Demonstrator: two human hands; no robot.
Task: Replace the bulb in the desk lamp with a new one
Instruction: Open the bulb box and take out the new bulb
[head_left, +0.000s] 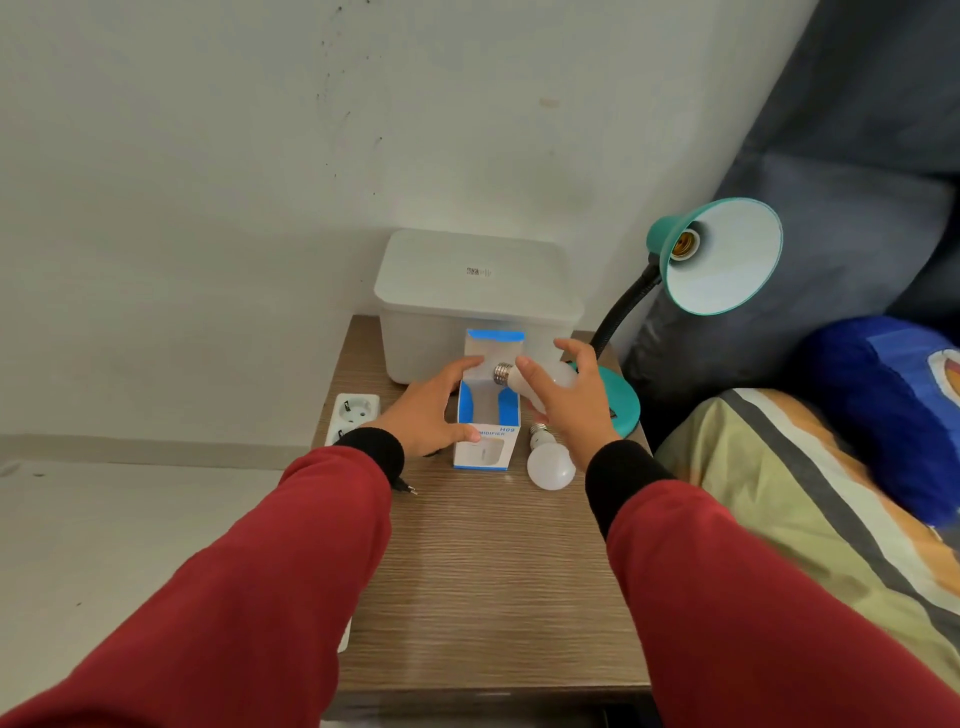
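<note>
A teal desk lamp stands at the table's back right, its shade tilted up and its socket bare. My right hand grips a white bulb just above an open blue-and-white box, the bulb's metal screw base pointing left over the box opening. My left hand holds the box by its left side, thumb across its front. A second white bulb lies on the wooden table to the right of the box.
A white lidded plastic bin stands behind the box against the wall. A white power strip and a black plug sit at the table's left edge. A bed with a striped blanket borders the right side.
</note>
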